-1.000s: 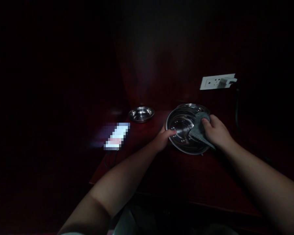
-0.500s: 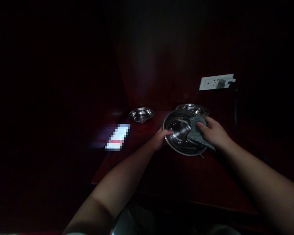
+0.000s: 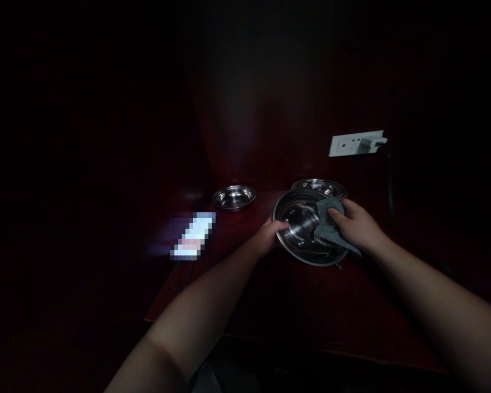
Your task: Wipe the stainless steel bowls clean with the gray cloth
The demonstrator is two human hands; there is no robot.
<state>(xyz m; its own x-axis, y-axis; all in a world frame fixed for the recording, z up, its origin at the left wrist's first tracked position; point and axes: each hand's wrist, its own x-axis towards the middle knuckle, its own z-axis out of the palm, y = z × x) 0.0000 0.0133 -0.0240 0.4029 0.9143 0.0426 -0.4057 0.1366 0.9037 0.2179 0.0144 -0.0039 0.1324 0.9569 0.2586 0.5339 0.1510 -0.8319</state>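
Note:
A shiny steel bowl (image 3: 300, 251) is held tilted above the table, its inside facing me. My left hand (image 3: 269, 236) grips its left rim, thumb inside and the other fingers hidden behind. On the right side, my right hand (image 3: 358, 224) pinches a grey-green cloth (image 3: 329, 221) folded over the rim, with part lying against the inner wall. The fingers behind the bowl are hidden. Beyond it sits another steel dish (image 3: 323, 185), partly covered by the held bowl. A small steel bowl (image 3: 234, 198) stands farther left.
A lit phone (image 3: 193, 237), blurred out, is at the left of the dark red table (image 3: 245, 297), with a cable below it. A white wall socket (image 3: 355, 144) with a plug and hanging cord is at the back right. The surroundings are very dark.
The view has shifted slightly, so everything on the table appears a little lower. Both hands keep their hold on the bowl and cloth, with hardly any other movement.

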